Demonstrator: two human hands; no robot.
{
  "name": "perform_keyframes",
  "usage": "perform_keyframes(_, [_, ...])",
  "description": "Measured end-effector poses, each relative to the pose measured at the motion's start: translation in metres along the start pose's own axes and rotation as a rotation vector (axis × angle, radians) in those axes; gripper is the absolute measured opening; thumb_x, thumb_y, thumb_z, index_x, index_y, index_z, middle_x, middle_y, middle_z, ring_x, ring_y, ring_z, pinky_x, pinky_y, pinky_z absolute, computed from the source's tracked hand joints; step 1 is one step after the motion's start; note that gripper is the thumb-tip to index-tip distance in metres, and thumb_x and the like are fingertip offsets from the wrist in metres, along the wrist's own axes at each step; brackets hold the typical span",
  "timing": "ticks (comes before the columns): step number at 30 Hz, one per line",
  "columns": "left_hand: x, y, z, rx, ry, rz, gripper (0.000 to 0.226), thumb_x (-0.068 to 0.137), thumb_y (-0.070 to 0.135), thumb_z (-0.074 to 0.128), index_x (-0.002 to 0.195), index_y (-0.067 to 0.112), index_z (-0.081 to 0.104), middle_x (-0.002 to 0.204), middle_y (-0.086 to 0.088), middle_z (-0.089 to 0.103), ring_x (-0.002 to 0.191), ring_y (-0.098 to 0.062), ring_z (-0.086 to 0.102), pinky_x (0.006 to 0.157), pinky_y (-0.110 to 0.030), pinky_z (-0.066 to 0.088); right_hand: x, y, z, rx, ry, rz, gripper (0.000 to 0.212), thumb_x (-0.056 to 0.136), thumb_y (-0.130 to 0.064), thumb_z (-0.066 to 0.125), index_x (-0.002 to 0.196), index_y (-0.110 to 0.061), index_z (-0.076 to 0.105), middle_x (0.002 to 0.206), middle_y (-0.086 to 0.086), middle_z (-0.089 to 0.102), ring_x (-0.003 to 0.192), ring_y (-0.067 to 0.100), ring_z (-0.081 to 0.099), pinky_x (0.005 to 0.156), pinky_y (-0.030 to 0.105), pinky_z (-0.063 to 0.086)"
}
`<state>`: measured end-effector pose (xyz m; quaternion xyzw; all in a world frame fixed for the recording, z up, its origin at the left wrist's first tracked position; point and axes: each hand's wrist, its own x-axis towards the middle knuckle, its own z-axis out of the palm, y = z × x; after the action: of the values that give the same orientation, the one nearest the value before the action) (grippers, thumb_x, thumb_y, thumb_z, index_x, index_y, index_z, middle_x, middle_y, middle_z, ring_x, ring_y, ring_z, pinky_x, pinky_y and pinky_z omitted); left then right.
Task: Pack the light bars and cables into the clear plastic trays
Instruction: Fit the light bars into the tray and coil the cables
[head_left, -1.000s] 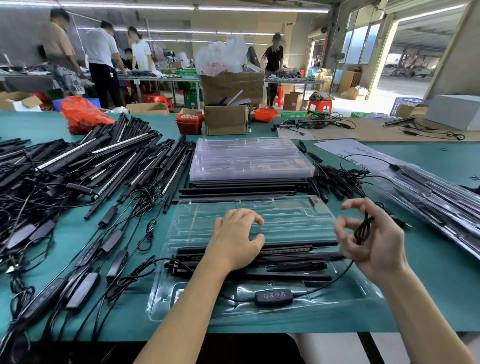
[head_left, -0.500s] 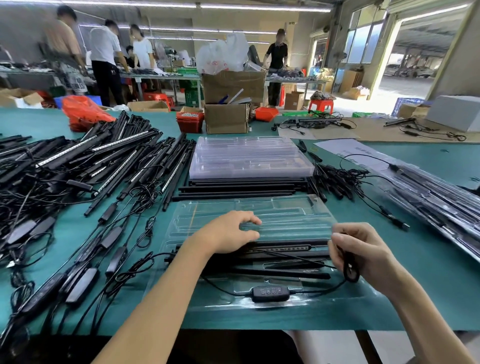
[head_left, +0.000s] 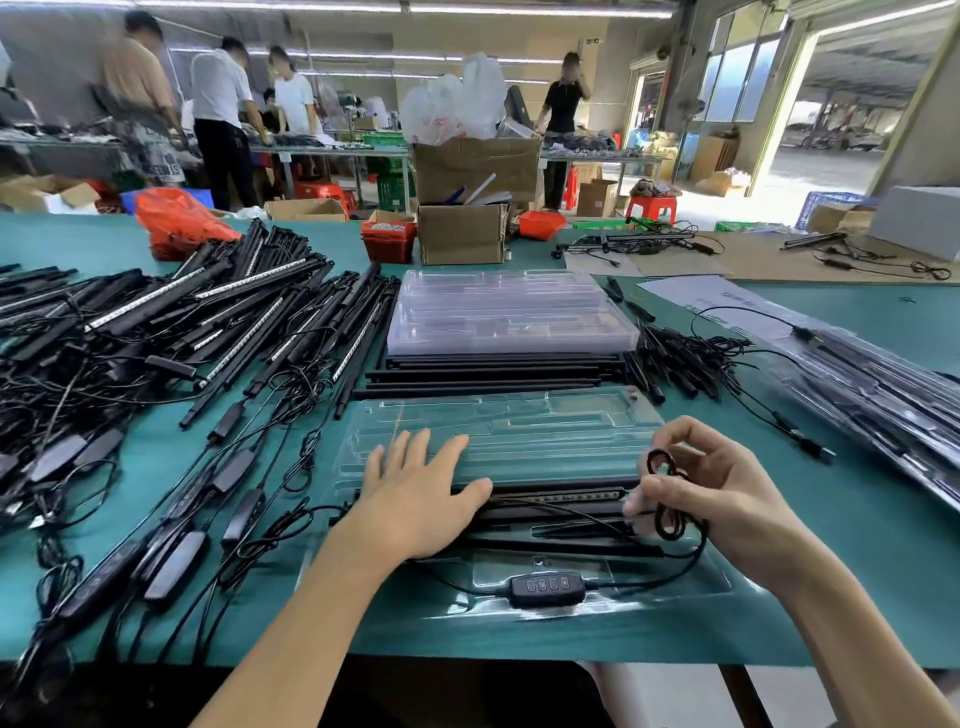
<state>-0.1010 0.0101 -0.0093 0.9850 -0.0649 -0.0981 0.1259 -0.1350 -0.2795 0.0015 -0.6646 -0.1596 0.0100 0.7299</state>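
Left hand (head_left: 415, 509) flat, fingers spread, pressing down black slim light bars (head_left: 561, 506) seated in clear moulded plastic tray (head_left: 498, 436); right hand (head_left: 727, 493) pinching a small coil of thin black cable (head_left: 670, 499), now lifted and re-looped after dipping low half a second ago. Winding nearly done, probably, so tucking comes next. Black oblong inline controller (head_left: 545, 590) lying in the near pocket, below both hands, cable trailing rightward.

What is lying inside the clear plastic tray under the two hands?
Inside the tray lie black light bars and, nearer, a cable controller. The left hand covers the bars' left part. The tray's far half looks empty.
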Motion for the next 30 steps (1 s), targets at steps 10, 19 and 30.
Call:
perform_keyframes(10, [-0.004, -0.002, 0.007, -0.075, 0.078, 0.021, 0.066, 0.096, 0.057, 0.03, 0.157, 0.043, 0.008, 0.168, -0.002, -0.003, 0.153, -0.016, -0.014, 0.121, -0.046, -0.012, -0.01, 0.002, -0.029, 0.373, 0.121, 0.028, 0.018, 0.093, -0.016, 0.047, 0.09, -0.014, 0.065, 0.068, 0.005, 0.047, 0.037, 0.001, 0.026, 0.035, 0.01, 0.023])
perform_keyframes(19, [-0.006, -0.008, 0.005, -0.021, 0.013, 0.124, 0.072, 0.098, 0.048, 0.037, 0.156, 0.043, -0.006, 0.166, 0.001, -0.011, 0.15, -0.013, -0.023, 0.118, -0.049, -0.018, -0.013, -0.001, -0.008, -0.445, -0.073, 0.051, 0.05, 0.084, -0.057, 0.067, 0.073, -0.01, 0.078, 0.05, 0.014, 0.04, 0.046, 0.017, 0.032, 0.044, 0.021, 0.024])
perform_keyframes(30, [-0.013, -0.01, 0.013, 0.025, 0.122, 0.189, 0.061, 0.1, 0.052, 0.03, 0.153, 0.045, 0.001, 0.165, 0.002, 0.003, 0.151, -0.011, -0.01, 0.12, -0.052, -0.015, -0.013, 0.011, 0.005, -0.893, -0.046, -0.177, 0.038, 0.079, -0.015, 0.082, 0.062, -0.022, 0.049, 0.067, -0.005, 0.052, 0.059, 0.012, 0.045, 0.056, 0.026, 0.039])
